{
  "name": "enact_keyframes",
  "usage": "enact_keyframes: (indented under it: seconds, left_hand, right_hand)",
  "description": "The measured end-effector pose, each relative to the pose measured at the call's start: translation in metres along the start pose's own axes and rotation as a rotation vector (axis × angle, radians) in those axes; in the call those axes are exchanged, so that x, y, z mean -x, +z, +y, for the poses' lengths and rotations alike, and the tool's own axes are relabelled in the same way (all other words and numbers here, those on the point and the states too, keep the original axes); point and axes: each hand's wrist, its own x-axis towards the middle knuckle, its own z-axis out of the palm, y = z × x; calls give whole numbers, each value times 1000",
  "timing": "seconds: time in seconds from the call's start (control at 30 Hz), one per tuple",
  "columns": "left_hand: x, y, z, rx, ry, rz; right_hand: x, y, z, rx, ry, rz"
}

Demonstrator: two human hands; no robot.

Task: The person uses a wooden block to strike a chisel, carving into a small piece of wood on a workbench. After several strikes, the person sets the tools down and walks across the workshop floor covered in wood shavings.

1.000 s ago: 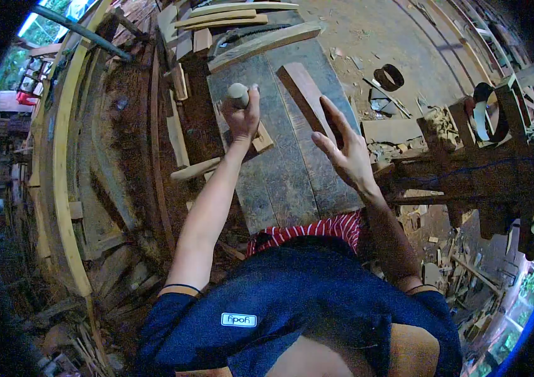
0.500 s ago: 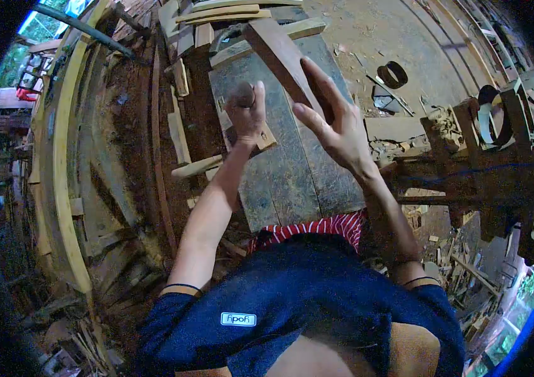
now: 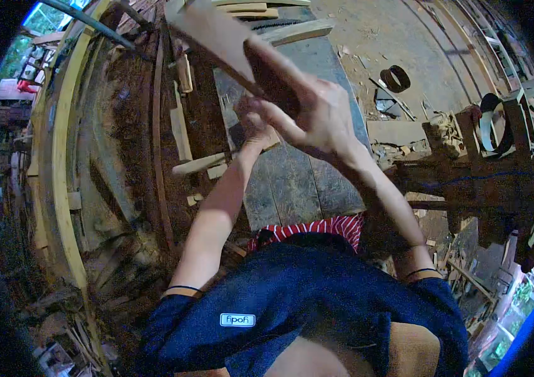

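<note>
Above the grey plank workbench (image 3: 292, 182), the right hand (image 3: 323, 119) is gripping a stiff, seemingly heavy reddish-brown wooden board (image 3: 229, 41) at its near end, while the left hand (image 3: 255, 125), below it, is mostly hidden, its grip untellable.

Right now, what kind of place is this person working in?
Probably an open-air woodworking yard. The right hand lifts a wooden board over a plank workbench, a long curved beam lies nearby, and wood scraps litter the ground.

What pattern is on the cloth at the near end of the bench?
Red and white stripes on the cloth, clearest in the head view.
</note>
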Motion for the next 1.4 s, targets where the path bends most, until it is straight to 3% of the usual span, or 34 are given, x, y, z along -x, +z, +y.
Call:
enact_keyframes:
  seconds: [0.03,0.1,0.13,0.23,0.3,0.33,0.37,0.47,0.53,0.57,0.6,0.7,0.83,0.9,1.03,1.1,1.23,1.3,1.33,1.4]
  left_hand:
    - [1,0,-1,-6,4,-8]
    - [0,-2,0,0,7,-31]
    - [-2,-2,2,11,10,-49]
    - [-10,-8,12,34,37,-72]
    - [-25,-9,18,24,60,-48]
    - [-35,-12,33,28,8,-28]
    - [-50,-14,70,115,-184,32]
    - [-61,-14,43,138,-265,50]
    - [-58,-21,39,212,-452,-58]
    - [-55,-22,42,265,-501,-77]
    - [-51,-24,46,315,-550,-94]
    - [-37,-8,59,507,-512,207]
    - [-31,-9,59,340,-523,138]
    - [-33,-9,79,243,-344,151]
    - [-32,-9,71,306,-331,104]
    - [-32,-8,76,349,-457,110]
    - [-30,-7,77,315,-420,130]
    - [-31,-9,66,-164,-257,28]
    - [-32,-5,85,73,-254,89]
    - [-28,0,78,88,-207,105]
  right_hand:
    - [2,8,3,-39,-89,146]
    - [5,21,13,88,-127,124]
    - [5,22,16,126,-83,10]
    - [8,15,13,81,-46,0]
    - [15,7,7,-321,46,74]
    - [20,6,9,-324,47,67]
    - [24,3,13,-346,106,64]
    - [41,-2,29,-450,218,62]
    - [56,-2,35,-471,293,66]
    - [65,17,55,-400,180,203]
    - [70,17,58,-404,181,200]
    - [82,17,61,-398,238,196]
    - [93,9,55,-550,381,61]
    - [95,13,57,-570,393,62]
    - [93,10,54,-523,396,57]
    - [92,10,53,-485,405,51]
    - [81,5,45,-447,389,20]
    - [67,1,33,-457,297,54]
    - [59,-5,24,-459,297,54]
    - [42,-12,6,-406,100,127]
